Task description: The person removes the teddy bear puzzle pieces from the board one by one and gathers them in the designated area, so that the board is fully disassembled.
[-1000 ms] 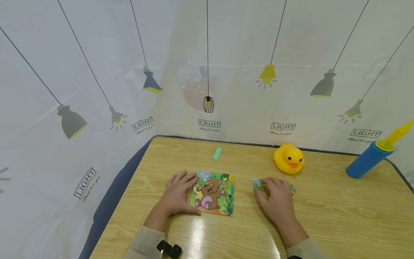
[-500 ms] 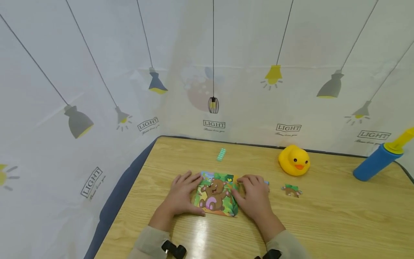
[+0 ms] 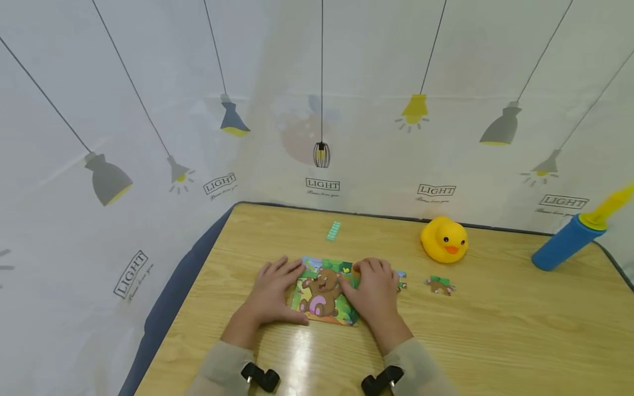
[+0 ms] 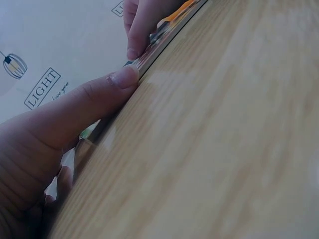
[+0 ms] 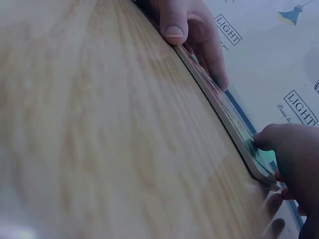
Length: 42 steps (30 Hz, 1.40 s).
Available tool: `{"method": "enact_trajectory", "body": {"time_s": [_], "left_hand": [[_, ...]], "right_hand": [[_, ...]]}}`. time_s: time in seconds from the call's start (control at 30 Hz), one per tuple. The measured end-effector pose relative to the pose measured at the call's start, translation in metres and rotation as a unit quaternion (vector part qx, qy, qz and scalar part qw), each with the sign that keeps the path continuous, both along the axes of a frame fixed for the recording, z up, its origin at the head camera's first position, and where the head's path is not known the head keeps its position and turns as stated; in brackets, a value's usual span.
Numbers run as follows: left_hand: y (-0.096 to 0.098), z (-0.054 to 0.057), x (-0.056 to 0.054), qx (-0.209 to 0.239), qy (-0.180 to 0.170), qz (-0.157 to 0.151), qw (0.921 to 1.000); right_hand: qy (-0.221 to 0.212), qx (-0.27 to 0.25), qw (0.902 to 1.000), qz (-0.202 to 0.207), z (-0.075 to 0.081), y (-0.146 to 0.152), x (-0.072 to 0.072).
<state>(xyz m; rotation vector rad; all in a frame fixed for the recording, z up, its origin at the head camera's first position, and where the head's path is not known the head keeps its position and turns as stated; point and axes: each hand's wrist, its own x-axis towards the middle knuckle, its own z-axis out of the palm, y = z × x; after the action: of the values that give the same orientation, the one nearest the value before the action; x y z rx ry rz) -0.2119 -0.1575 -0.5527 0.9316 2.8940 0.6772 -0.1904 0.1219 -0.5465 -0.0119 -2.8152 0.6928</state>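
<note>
A square puzzle board [image 3: 321,300] with a brown bear picture lies flat on the wooden table. My left hand [image 3: 269,294] spans its left side, fingers stretched at the upper corner and thumb along the near edge. At the right edge, my right hand [image 3: 375,289] pinches the board; in the right wrist view its thumb [image 5: 269,138] rests on top and the fingertips [image 5: 286,194] are beside the corner. Just past that hand lies a loose puzzle piece [image 3: 403,279], partly hidden. A second, green and brown puzzle piece [image 3: 440,285] lies farther right.
A yellow rubber duck [image 3: 446,240] sits behind the loose pieces. Toward the back right stands a blue and yellow hand pump [image 3: 567,243], tilted. A small green strip [image 3: 333,231] lies behind the board. The table [image 3: 495,341] ends at a lamp-printed wall covering [image 3: 371,137].
My right hand has moved left from the loose pieces to the board's right edge, uncovering the green and brown piece. The left hand has stayed on the board.
</note>
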Motion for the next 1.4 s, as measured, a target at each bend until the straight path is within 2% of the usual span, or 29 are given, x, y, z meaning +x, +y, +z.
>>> {"method": "enact_trajectory", "body": {"time_s": [0.2, 0.37, 0.67, 1.13, 1.4], "left_hand": [[0.004, 0.001, 0.0, -0.008, -0.01, 0.008, 0.9999], [0.006, 0.005, 0.001, -0.005, -0.003, 0.005, 1.0], [0.005, 0.004, 0.001, -0.007, -0.006, 0.002, 1.0], [0.005, 0.007, 0.003, -0.006, 0.007, 0.003, 1.0], [0.004, 0.008, 0.004, -0.004, 0.004, 0.003, 1.0]], "right_hand": [[-0.035, 0.003, 0.9992, 0.019, 0.006, 0.004, 0.004], [-0.059, 0.007, 0.9977, 0.032, 0.014, 0.005, 0.005], [-0.111, -0.008, 0.9933, 0.032, 0.021, 0.005, 0.002], [-0.11, -0.046, 0.9929, 0.012, 0.02, 0.004, -0.003], [-0.084, -0.061, 0.9946, 0.008, 0.017, 0.004, -0.003]]}}
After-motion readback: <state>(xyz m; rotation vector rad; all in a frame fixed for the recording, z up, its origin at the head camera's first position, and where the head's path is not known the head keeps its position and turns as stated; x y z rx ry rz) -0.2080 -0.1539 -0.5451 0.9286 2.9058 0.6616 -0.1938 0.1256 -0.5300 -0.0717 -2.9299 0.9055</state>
